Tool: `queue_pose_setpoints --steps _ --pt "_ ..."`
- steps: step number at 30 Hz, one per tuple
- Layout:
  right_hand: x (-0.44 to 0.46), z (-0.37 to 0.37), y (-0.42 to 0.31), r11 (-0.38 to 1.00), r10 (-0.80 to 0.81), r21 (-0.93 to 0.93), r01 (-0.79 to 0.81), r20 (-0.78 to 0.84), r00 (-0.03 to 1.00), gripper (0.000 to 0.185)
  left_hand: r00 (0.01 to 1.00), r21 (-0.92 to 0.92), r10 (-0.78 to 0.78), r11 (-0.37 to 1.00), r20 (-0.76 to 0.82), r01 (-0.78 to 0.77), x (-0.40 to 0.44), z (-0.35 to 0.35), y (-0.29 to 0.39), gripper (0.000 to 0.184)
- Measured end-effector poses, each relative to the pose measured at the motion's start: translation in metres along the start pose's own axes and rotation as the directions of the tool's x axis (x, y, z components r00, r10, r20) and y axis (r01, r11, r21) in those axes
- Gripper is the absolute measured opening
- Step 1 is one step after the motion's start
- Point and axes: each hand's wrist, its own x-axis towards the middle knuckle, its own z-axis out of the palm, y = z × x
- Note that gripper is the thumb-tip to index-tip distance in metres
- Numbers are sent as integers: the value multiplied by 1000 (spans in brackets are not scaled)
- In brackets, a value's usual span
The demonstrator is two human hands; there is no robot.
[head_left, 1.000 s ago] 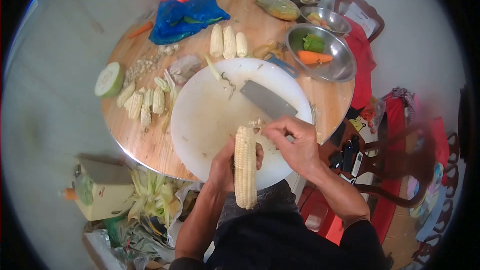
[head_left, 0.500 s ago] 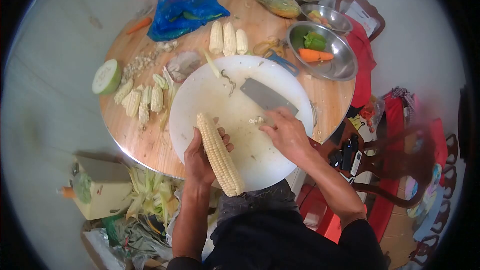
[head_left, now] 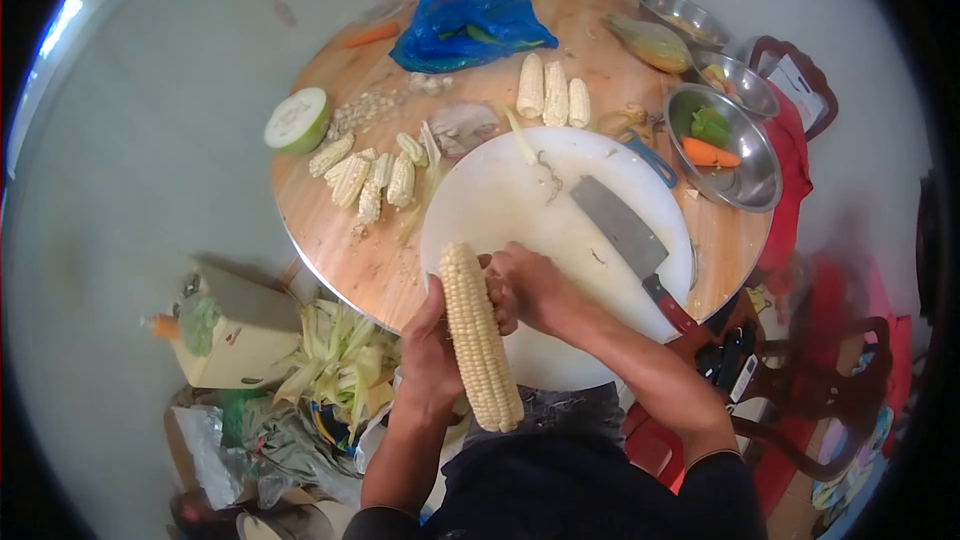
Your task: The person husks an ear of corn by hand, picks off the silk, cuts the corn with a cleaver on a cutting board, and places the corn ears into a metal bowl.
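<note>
A long, pale ear of corn (head_left: 478, 340) is gripped in my left hand (head_left: 428, 352), tilted with its lower end toward my body. My right hand (head_left: 530, 287) is closed just beside the cob, its fingertips meeting those of my left hand. What lies in the right fingers is hidden. Both hands are over the near part of a round white cutting board (head_left: 480, 195). On the board's right side rests a cleaver (head_left: 618, 225), its dark red handle pointing toward me. A thin strip of husk (head_left: 522, 140) lies at the board's far edge.
Three corn cobs (head_left: 556, 92) stand beyond the board, shorter cob pieces (head_left: 350, 180) to its left. A cut melon (head_left: 297, 121), a blue bag (head_left: 470, 30) and a steel bowl (head_left: 755, 175) with a carrot share the table. Husks (head_left: 345, 360) are piled below left.
My right hand has moved left from beside the cleaver to my left hand. The small whitish bits on the board are gone from there. The whole view has shifted.
</note>
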Motion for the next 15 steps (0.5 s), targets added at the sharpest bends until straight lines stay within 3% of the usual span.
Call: queue_pose_setpoints --steps 1,3,4,6,10,12,13,15 --pt "5 7 -9 1000 -3 5 3 6 1000 12 999 17 50 999 3 -50 -4 1 5 59" --pt "13 21 -24 911 -190 389 137 102 977 12 996 -26 85 996 4 -84 -11 2 16 58" --pt "14 30 -32 911 -191 390 138 101 976 12 993 -68 117 991 10 -117 -13 2 21 58" --pt "12 52 -47 827 -179 531 187 -67 981 15 990 -104 131 987 53 -125 -15 -2 27 59" --pt "29 99 -67 707 -232 628 324 -227 946 20 984 -122 162 981 79 -152 -20 0 34 59" --pt "52 133 -96 893 223 431 -128 -178 958 24 989 -113 142 984 35 -138 -20 0 33 57" --pt "51 113 -92 893 223 431 -127 -180 958 24 989 -112 142 984 37 -137 -19 0 33 57" --pt "47 57 -67 549 -59 830 101 -82 995 24 990 -136 138 982 13 -135 -14 -3 32 55"
